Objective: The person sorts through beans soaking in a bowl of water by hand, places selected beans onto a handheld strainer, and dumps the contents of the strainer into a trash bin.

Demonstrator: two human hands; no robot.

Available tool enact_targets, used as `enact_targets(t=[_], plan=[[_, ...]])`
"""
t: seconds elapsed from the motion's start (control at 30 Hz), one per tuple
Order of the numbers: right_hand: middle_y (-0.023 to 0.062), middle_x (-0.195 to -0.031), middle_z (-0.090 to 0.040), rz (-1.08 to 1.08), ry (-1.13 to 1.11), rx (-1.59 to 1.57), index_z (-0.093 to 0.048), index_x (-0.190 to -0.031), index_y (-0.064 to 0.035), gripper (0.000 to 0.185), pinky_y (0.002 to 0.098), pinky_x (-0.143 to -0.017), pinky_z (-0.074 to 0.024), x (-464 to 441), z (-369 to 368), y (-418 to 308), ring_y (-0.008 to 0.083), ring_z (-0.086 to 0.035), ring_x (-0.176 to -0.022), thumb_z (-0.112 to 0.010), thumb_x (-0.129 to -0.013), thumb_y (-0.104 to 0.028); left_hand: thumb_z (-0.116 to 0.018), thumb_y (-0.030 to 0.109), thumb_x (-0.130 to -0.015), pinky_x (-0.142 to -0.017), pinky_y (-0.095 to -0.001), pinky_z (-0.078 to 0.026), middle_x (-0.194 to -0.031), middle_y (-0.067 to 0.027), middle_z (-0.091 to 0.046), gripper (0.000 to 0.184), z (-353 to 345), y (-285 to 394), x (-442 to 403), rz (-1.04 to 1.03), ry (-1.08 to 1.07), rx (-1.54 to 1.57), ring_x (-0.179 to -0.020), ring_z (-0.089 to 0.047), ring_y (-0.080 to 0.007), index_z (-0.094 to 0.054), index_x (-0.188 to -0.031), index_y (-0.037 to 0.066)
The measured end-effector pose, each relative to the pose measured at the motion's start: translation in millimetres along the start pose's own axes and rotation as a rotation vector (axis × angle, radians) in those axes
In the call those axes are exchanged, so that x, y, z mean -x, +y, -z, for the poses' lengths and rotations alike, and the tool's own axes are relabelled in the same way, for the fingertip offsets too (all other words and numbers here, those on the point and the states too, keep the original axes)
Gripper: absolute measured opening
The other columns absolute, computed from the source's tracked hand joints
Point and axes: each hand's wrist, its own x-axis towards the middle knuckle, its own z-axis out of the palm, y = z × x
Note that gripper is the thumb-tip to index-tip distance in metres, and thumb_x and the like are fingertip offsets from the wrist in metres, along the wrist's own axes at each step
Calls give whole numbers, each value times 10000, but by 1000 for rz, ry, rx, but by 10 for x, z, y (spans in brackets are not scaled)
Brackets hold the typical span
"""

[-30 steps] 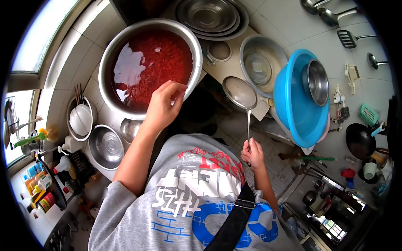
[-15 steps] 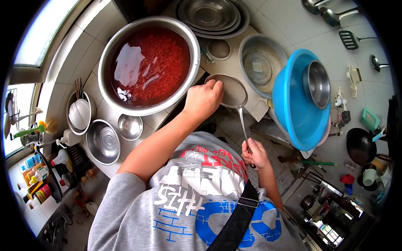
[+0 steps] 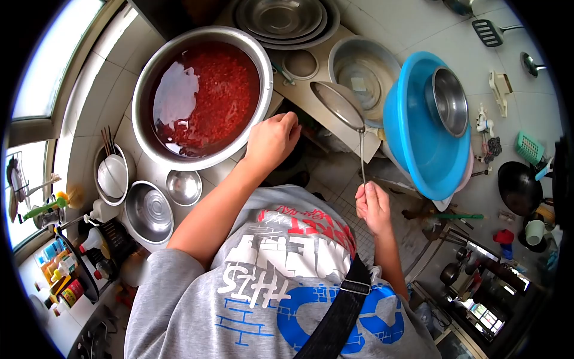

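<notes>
My left hand [image 3: 272,142] is beside the right rim of a large metal basin [image 3: 263,107] of red liquid with small red pieces. Its fingers are curled together, and whatever they hold, if anything, is hidden. My right hand [image 3: 373,206] grips the thin handle of a round mesh strainer [image 3: 338,106]. The strainer head is tilted in the air, up and to the right of my left hand, with a gap between them.
A blue basin [image 3: 412,137] with a steel bowl [image 3: 449,102] in it is at the right, beside a grey basin [image 3: 365,69]. Stacked metal bowls [image 3: 281,18] stand at the back. Two steel bowls [image 3: 149,212] [image 3: 183,187] and a pot with chopsticks [image 3: 113,173] are at the left.
My left hand went from the large basin's edge to the strainer, then back left, away from it. The strainer has risen and tilted in my right hand. The view has shifted slightly.
</notes>
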Motion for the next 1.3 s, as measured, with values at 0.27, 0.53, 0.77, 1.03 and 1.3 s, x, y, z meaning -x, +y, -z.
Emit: enact_targets(t=[0.27,0.53,0.77,1.03,1.3], plan=[[-50,-611,-382,33,29,2,-537,-888,-28,397,222,-440,-303,-12,-38,-15,31,-338,-491,-412,-1123,-323,-642,85,-868,-783,-425,-576,-1138,-106,-657,201,-345,-355,185,-145,-300,-189,-1023,-679,-307,-689,-1061,55],[-47,-613,-385,17,27,-5,-539,-891,-29,395,222,-448,-311,-3,-95,-24,36,-347,-497,-410,-1124,-321,-644,60,-845,-759,-451,-565,-942,-122,-665,162,-122,-351,152,-100,-359,5,-878,-683,-347,-653,-1007,72],[-42,-611,-391,28,19,4,-543,-895,-20,397,225,-447,-308,-23,-108,-37,36,-345,-494,-408,-1123,-315,-661,98,-825,-827,-430,-577,-1046,-122,-704,309,-436,-569,289,-40,-546,-208,-956,-705,-326,-688,-1132,79],[-39,-608,-396,56,3,-47,-535,-891,-18,366,226,-449,-303,-22,-112,-6,36,-344,-495,-432,-1118,-286,-713,128,-861,-773,-398,-581,-1003,-124,-702,219,299,-365,257,-3,-287,138,-894,-722,-290,-698,-1057,32],[-60,-600,-402,92,35,213,-552,-861,-31,328,221,-444,-253,-264,-324,1,14,-332,-495,-474,-1097,-246,-731,72,-848,-745,-405,-571,-964,-137,-675,157,942,-513,641,38,-221,198,-851,-707,-289,-704,-986,4]])
